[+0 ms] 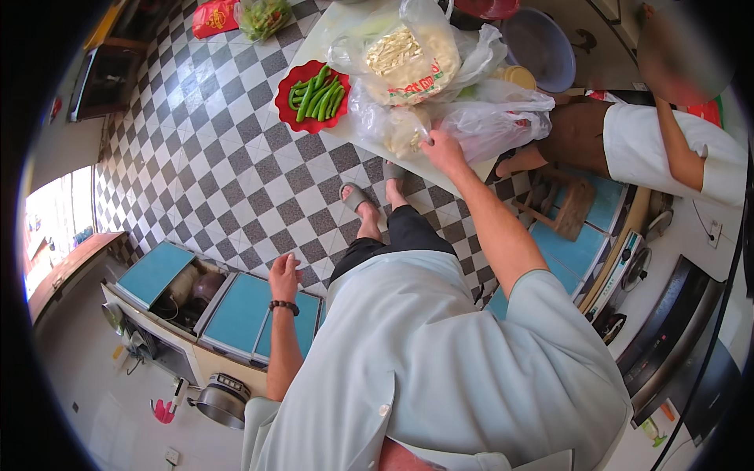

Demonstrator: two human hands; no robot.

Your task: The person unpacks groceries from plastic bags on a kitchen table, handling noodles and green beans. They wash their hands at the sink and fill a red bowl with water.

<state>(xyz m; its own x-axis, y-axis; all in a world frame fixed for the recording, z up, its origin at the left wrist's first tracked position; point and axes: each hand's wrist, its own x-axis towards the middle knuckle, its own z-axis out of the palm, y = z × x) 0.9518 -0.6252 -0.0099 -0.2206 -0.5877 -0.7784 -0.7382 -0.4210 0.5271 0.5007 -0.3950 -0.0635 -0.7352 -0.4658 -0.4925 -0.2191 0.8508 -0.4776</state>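
My right hand reaches to the table's near edge, its fingers pinching a small clear plastic bag with pale food inside. Beyond it lies a larger clear bag of pale cut strips, with red printing on the plastic. A white plastic bag rests just right of my fingers; folds hide its contents. My left hand, with a beaded bracelet at the wrist, hangs at my side holding nothing, fingers loosely bent. Long green peppers fill a red scalloped plate on the table's left corner.
Another person in a white shirt stands at the table's right, near a wooden stool. A bluish basin is behind the bags. Blue-doored cabinets flank my left. A red bag and bagged greens lie at the upper left.
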